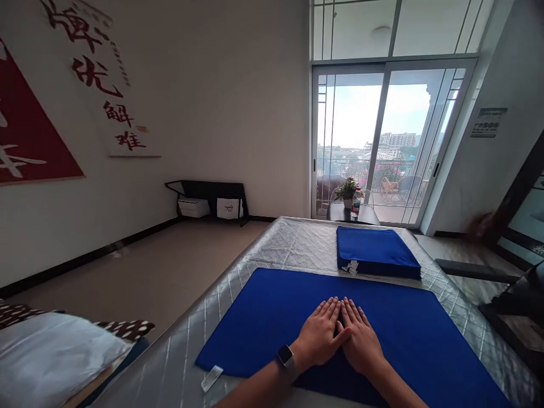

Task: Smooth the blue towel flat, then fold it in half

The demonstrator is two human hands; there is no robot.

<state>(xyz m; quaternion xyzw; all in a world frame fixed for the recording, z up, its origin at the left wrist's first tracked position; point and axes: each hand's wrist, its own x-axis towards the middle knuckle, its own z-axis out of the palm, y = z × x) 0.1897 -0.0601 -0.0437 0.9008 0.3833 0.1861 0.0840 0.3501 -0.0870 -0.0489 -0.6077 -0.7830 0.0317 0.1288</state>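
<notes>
A blue rectangular cloth point(263, 317) lies spread out on a silvery table cover point(293, 241), with a white label point(211, 378) sticking out at its near left corner. My left hand point(323, 331), a watch point(285, 355) on its wrist, rests flat on the middle of the cloth. Beside it lies my right hand point(360, 339), also flat, palm down. The two hands touch at the thumbs, fingers stretched away from me. Neither holds anything. Beyond the cloth sits a neat stack of folded blue cloths point(376, 246) with white tags at its near left corner.
A small dark table point(368, 214) with a potted plant point(347, 192) and a bottle point(355, 204) stands by the glass sliding door. White fabric point(55, 357) lies at lower left. A black low rack point(212, 198) holds white boxes against the wall.
</notes>
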